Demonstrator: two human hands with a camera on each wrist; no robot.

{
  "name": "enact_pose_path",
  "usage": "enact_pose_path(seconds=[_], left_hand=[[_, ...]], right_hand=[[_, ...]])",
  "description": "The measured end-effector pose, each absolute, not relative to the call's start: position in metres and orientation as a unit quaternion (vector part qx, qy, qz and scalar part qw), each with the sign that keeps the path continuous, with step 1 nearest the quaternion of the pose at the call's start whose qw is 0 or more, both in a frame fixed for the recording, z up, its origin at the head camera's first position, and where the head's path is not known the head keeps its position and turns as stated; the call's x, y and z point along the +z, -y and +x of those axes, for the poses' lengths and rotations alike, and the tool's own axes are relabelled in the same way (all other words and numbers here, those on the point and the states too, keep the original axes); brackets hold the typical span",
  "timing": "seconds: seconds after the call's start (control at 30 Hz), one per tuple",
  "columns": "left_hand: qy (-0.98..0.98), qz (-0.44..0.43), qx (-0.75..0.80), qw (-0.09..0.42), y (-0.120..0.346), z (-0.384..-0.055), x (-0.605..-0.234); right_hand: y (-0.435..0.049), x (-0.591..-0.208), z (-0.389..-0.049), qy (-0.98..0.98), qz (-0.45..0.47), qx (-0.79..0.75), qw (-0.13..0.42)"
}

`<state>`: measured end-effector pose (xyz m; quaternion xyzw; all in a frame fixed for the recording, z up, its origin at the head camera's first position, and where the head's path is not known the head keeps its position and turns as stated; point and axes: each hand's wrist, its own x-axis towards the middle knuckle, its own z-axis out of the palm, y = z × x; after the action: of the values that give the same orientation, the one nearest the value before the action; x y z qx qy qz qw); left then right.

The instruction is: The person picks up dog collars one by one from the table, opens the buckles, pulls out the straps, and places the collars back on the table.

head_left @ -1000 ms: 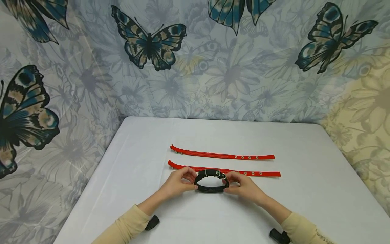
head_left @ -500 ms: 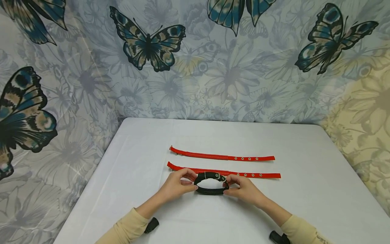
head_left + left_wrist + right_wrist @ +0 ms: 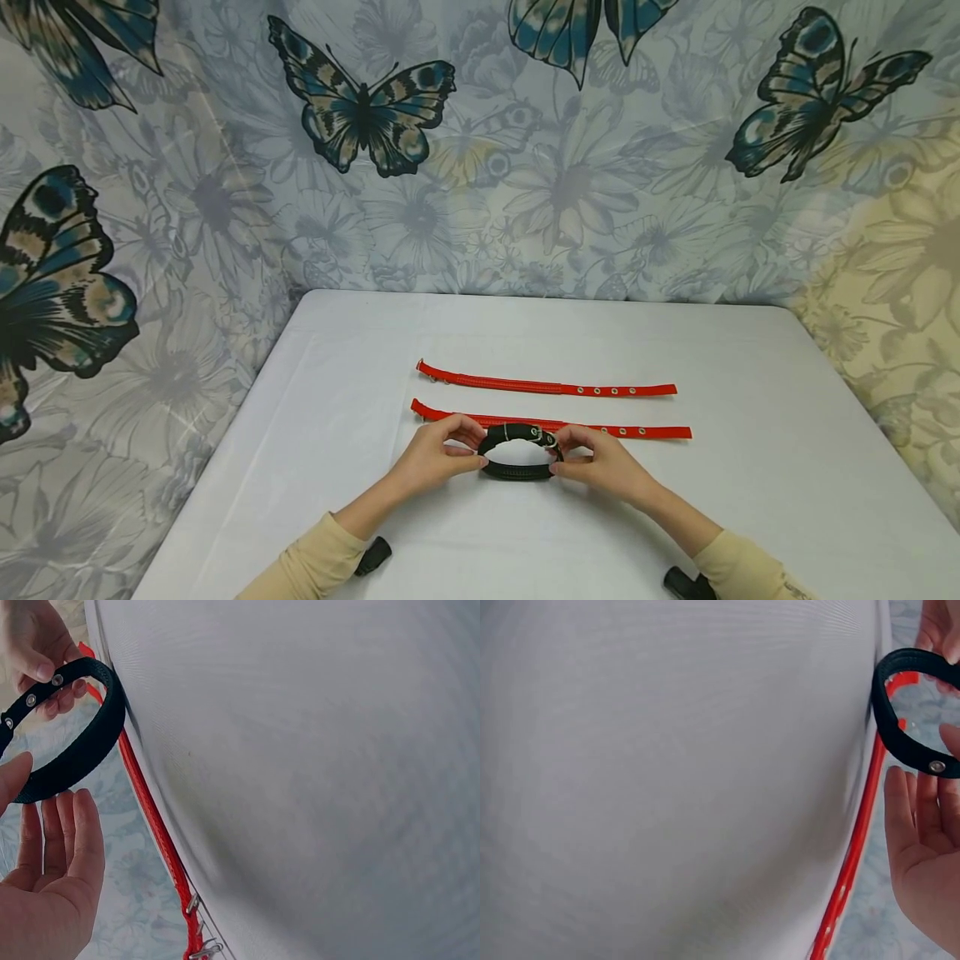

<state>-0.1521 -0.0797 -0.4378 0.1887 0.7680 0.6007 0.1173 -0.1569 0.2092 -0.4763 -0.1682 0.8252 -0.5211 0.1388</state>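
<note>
A black pet collar, buckled into a loop with metal eyelets, is held between both hands at the middle of the table. My left hand pinches its left side between thumb and fingers. On the opposite side my right hand pinches the loop the same way. The buckle faces the far side in the head view. In the left wrist view the padded band curves between the two hands, and the right wrist view shows an eyelet near the right thumb.
Two red collars, one farther back and one nearer, lie stretched out side by side beyond the hands. The black collar overlaps the nearer one in the head view. White cloth covers the table, with butterfly-patterned fabric behind.
Both hands keep their grip on the black collar, which stays nearly in place. The whole head view has shifted very slightly.
</note>
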Motion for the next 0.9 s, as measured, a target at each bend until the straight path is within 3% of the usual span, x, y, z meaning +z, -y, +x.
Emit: enact_pose_path(seconds=[0.43, 0.67, 0.9], left_hand=[[-0.775, 0.184, 0.593, 0.121, 0.079, -0.151, -0.438], [-0.785, 0.18, 0.582, 0.113, 0.08, -0.162, -0.464], [-0.794, 0.197, 0.565, 0.104, 0.08, -0.167, -0.463]], right_hand=[[-0.208, -0.464, -0.156, -0.833, -0.148, -0.514, 0.141], [-0.208, -0.461, -0.158, -0.833, -0.149, -0.514, 0.138], [-0.209, -0.461, -0.159, -0.832, -0.148, -0.516, 0.138]])
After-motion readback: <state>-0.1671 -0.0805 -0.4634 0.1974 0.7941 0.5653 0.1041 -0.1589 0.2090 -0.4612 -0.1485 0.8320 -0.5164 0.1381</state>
